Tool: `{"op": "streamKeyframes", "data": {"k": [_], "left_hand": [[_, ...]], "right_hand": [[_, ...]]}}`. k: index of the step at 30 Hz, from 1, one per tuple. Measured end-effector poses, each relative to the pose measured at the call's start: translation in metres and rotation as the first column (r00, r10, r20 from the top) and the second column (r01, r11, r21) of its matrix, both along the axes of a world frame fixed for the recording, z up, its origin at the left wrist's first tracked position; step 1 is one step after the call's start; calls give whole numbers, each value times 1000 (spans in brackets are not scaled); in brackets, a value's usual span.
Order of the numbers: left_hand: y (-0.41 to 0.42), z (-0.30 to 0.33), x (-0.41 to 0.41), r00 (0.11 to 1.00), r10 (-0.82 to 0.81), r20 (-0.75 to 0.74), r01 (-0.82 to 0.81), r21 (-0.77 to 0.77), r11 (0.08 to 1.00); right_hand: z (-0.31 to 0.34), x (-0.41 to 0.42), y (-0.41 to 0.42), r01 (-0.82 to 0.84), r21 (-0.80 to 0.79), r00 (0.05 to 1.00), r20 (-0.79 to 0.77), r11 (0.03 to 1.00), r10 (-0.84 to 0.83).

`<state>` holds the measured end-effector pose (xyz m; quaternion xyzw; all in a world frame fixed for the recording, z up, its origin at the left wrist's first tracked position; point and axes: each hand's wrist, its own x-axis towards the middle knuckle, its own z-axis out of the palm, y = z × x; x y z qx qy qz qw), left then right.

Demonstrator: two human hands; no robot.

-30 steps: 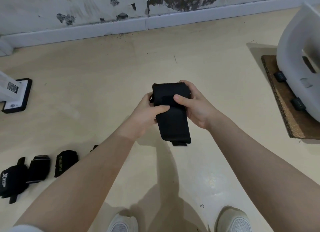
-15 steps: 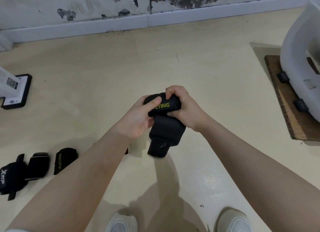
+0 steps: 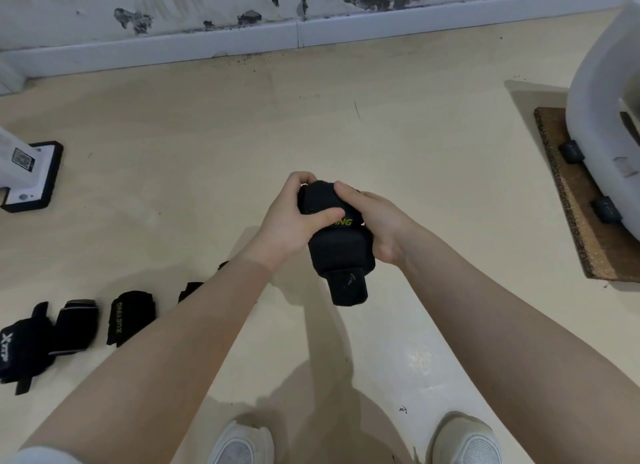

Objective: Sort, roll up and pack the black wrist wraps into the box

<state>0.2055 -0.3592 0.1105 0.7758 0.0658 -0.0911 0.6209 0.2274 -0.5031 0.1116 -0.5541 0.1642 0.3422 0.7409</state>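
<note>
Rolling tighter — wrist wrap (image 3: 337, 252), both hands.

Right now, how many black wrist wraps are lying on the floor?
3 clearly: the XTP wrap far left, a grey-edged wrap beside it, then the XUEYING wrap. Black bits behind the left forearm may be more.

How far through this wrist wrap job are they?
Early to middle, I'd say. Three rolled wraps already lie in a row on the floor. The left hand and right hand both grip another wrap, part rolled, its tail hanging loose. No box is visible, so packing seemingly remains.
</note>
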Motion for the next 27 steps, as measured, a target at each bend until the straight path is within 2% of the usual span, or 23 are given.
{"op": "streamKeyframes", "data": {"k": [3, 5, 8, 11, 14, 17, 20, 23, 25, 27], "left_hand": [[5, -2, -3, 1000, -21, -2, 21, -68, 997], [2, -2, -6, 997, 33, -71, -45, -181, 982], [-1, 1, -5, 947, 80, -312, -201, -378, 903], [3, 6, -4, 857, -81, -509, -202, -475, 857], [5, 2, -5, 859, -114, -499, -208, -544, 813], [5, 0, -4, 887, -40, -460, -255, -561, 788], [1, -1, -6, 901, 62, -430, -304, -523, 796], [2, 1, -5, 916, 160, -369, -342, -504, 793], [6, 3, -3, 921, 204, -331, -354, -499, 791], [11, 1, -2, 922, 233, -308, -363, -486, 795]], "right_hand": [[-2, -1, 0, -3, -1, 999, 42, 1000, 3], [-4, 1, -1, 33, -11, 993, 110, 999, -32], [-7, 3, -5, 79, 16, 973, 218, 997, -81], [-6, 4, -12, -22, -75, 930, 364, 997, 48], [-2, 3, -16, -108, -170, 883, 437, 980, 173], [0, 0, -18, -111, -191, 878, 441, 975, 186], [-3, -3, -16, -171, -197, 913, 337, 965, 230], [-8, -6, -14, -224, -119, 970, 74, 967, 234], [-8, -8, -15, -269, -60, 962, -59, 961, 265], [-11, -12, -14, -265, 0, 958, -113, 964, 263]]}}
